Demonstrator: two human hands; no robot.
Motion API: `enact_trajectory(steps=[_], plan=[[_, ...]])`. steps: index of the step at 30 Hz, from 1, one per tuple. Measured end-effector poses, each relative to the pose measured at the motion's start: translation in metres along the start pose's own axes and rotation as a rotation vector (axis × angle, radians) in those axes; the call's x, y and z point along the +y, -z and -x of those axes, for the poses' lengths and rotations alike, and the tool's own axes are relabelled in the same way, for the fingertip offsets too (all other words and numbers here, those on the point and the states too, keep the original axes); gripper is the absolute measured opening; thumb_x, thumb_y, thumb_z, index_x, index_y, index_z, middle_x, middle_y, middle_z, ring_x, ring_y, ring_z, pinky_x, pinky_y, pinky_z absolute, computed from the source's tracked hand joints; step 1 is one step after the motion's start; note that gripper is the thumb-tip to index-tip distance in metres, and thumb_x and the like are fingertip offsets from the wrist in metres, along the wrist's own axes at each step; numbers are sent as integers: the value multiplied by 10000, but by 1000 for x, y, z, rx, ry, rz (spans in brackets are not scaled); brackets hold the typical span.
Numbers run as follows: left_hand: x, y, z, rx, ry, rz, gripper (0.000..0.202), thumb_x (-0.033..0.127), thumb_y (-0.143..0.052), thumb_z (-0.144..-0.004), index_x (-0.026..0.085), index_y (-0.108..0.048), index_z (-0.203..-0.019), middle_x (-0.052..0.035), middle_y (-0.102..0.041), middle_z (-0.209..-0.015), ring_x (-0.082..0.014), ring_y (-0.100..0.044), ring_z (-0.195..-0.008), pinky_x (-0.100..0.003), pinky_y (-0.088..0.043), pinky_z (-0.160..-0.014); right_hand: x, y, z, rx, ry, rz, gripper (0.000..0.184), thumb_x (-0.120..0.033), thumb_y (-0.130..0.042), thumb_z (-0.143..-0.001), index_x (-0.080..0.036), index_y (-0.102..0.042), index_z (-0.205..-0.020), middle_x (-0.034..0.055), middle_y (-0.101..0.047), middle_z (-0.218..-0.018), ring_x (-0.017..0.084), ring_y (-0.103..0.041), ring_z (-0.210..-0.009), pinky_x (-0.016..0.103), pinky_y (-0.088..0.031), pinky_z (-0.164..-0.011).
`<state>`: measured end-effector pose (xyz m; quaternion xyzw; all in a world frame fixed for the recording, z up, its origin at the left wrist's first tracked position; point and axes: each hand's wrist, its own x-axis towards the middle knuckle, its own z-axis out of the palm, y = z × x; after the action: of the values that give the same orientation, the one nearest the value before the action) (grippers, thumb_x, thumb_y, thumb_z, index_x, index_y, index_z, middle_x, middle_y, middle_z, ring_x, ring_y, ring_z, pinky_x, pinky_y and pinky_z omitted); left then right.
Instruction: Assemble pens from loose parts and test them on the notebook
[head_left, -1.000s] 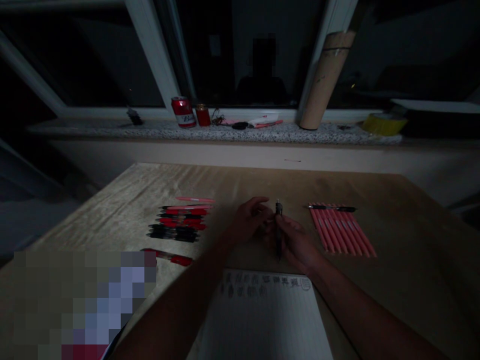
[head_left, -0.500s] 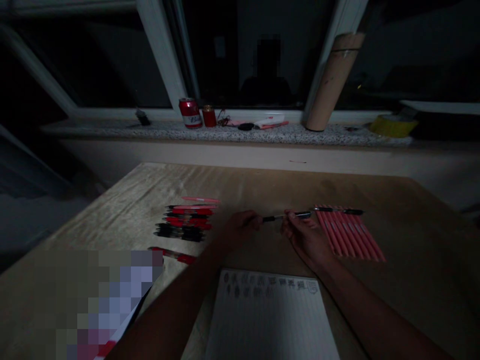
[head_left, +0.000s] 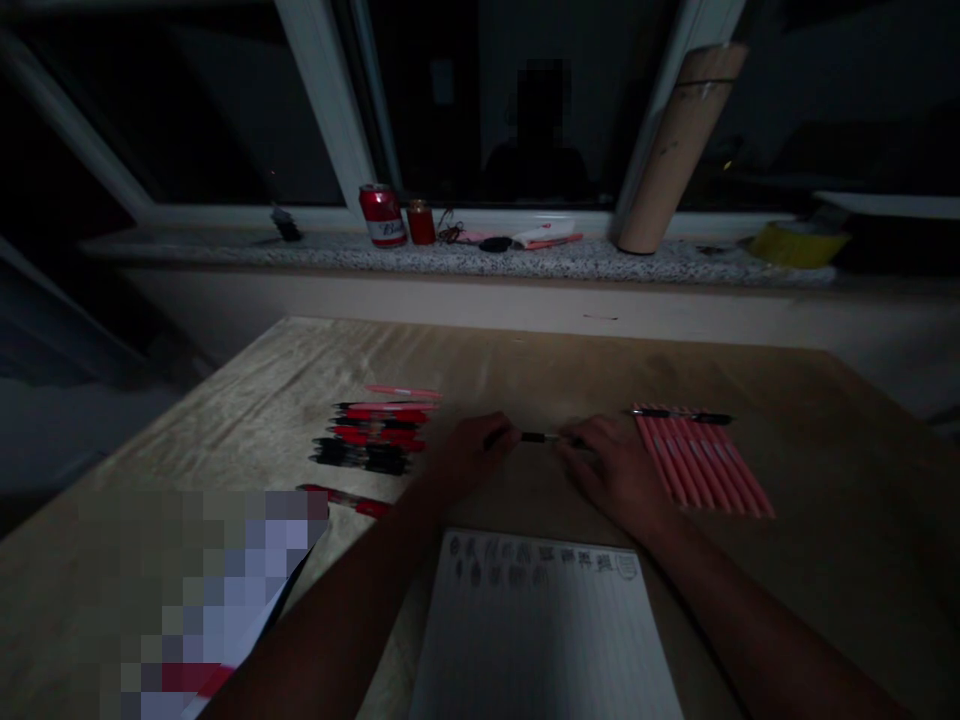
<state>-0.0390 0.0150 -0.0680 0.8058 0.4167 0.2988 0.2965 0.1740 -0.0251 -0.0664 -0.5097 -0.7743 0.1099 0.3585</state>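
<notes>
A black pen [head_left: 534,437] lies level between my two hands, just above or on the table; I cannot tell which. The fingers of my left hand [head_left: 476,452] are closed around its left end. My right hand [head_left: 616,470] grips the other end, its fingers slightly smeared by motion. Right of that hand is a row of pink pens [head_left: 701,465] set side by side, with one black pen [head_left: 682,416] lying across their tops. To the left of my left hand is a pile of red, pink and black pens [head_left: 375,435]. A lined notepad [head_left: 544,640] with pen scribbles lies below my hands.
A red pen [head_left: 345,500] lies apart at the left, near a blurred-out object. On the granite sill [head_left: 450,262] stand a red can [head_left: 383,217], a small red jar [head_left: 421,223], a wooden cylinder [head_left: 679,155] and a yellow tape roll [head_left: 799,243].
My right hand has turned palm-down over the pen's right end, which is now mostly covered. My left hand keeps its hold. The view has shifted slightly.
</notes>
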Motion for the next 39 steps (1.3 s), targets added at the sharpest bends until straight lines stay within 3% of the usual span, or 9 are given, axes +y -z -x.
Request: enact_trajectory(steps=[4, 8, 15, 27, 34, 39], plan=[[1, -5, 1, -45, -32, -49, 300, 383, -394, -882, 158, -540, -749, 17, -527, -676, -112, -481, -645, -227, -318, -605, -3, -2, 1, -184, 68, 146, 287, -333, -430, -899, -228, -626, -1080, 85, -650, -906, 229, -578, -849, 363, -418, -744], [2, -6, 2, -45, -69, -69, 302, 359, -373, -893, 156, -536, -739, 14, -514, -676, -114, -480, -650, -232, -326, -614, -4, -2, 2, -238, 68, 184, 333, -339, -393, -911, -239, -583, -1166, 76, -643, -898, 199, -596, -765, 309, -420, -648], [5, -5, 4, -48, -85, -107, 281, 329, -375, -892, 152, -519, -729, 18, -505, -677, -108, -472, -646, -233, -321, -607, -10, 1, 2, -289, 99, 200, 287, -286, -369, -926, -210, -597, -1083, 48, -652, -919, 166, -605, -799, 262, -410, -648], [10, -11, 4, 10, 10, 7, 370, 389, -346, -901, 152, -452, -637, 42, -441, -581, -92, -444, -580, -224, -296, -564, -13, 3, 2, -241, 139, 213, 251, -273, -383, -923, -199, -616, -978, 30, -644, -834, 151, -605, -733, 251, -377, -595], [8, -16, 3, 74, 138, 86, 484, 473, -318, -894, 155, -398, -538, 44, -336, -489, -86, -360, -496, -237, -249, -500, -12, -2, 3, -175, 169, 253, 266, -297, -392, -924, -192, -615, -1023, 35, -633, -814, 153, -589, -744, 252, -377, -596], [8, -11, 3, 50, 77, 121, 386, 439, -361, -887, 149, -498, -671, 35, -452, -595, -97, -436, -591, -221, -306, -560, -10, -1, 3, -142, 144, 269, 258, -293, -404, -920, -190, -616, -1024, 40, -637, -829, 155, -586, -752, 255, -391, -604]])
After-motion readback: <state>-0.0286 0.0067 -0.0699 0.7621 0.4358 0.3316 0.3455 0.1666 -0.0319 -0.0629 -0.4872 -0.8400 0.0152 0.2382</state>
